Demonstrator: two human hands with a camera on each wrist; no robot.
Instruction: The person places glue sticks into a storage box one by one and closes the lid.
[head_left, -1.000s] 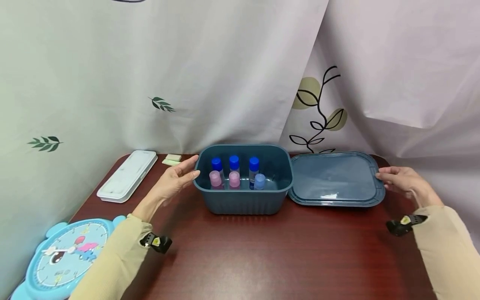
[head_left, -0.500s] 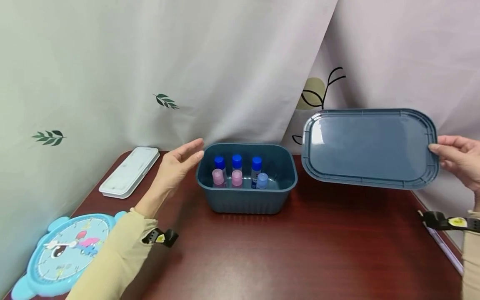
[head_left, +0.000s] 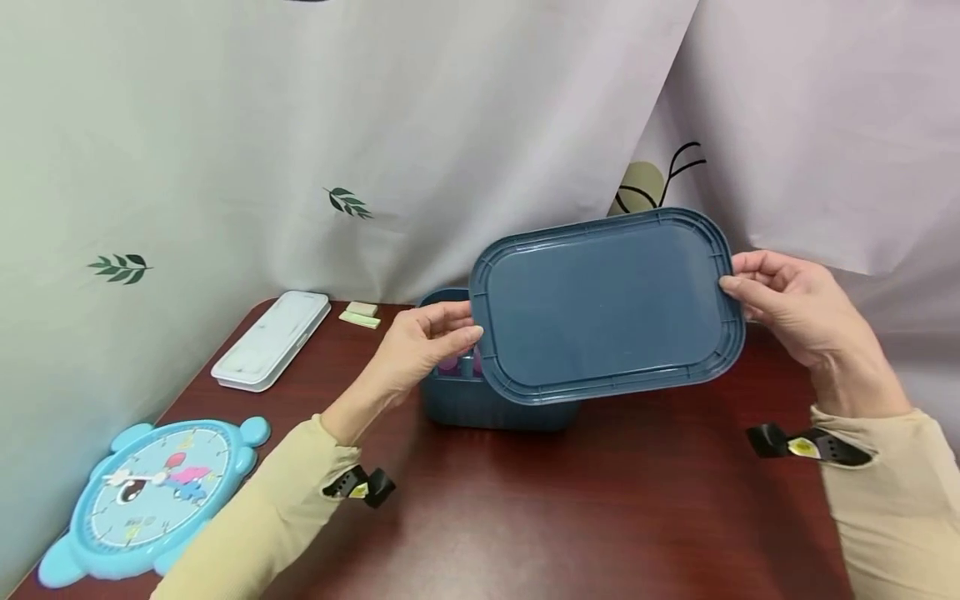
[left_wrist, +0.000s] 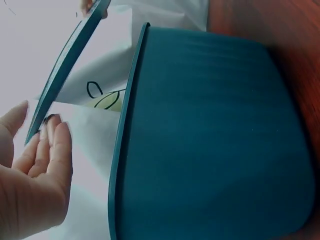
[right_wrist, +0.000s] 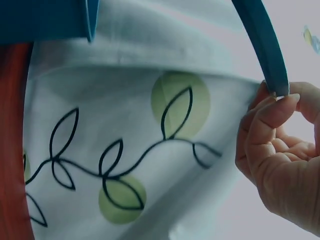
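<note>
A dark blue rectangular lid is held up in the air, tilted, underside facing me. My right hand pinches its right end between thumb and fingers; the right wrist view shows the lid's edge in that pinch. At the lid's left end is my left hand, its thumb in front and fingers behind. In the left wrist view the fingers meet the lid's end, while a small gap shows beside the thumb. Behind the lid stands the matching dark blue bin, partly hidden, with pink-capped bottles inside.
On the dark red table a white case lies at the back left. Two small pale blocks lie near the curtain. A light blue toy clock lies at the front left.
The right hand has lifted the lid off the table beside the bin and brought it left, partly in front of the bin. My left hand has left the bin's rim for the lid's left end.
</note>
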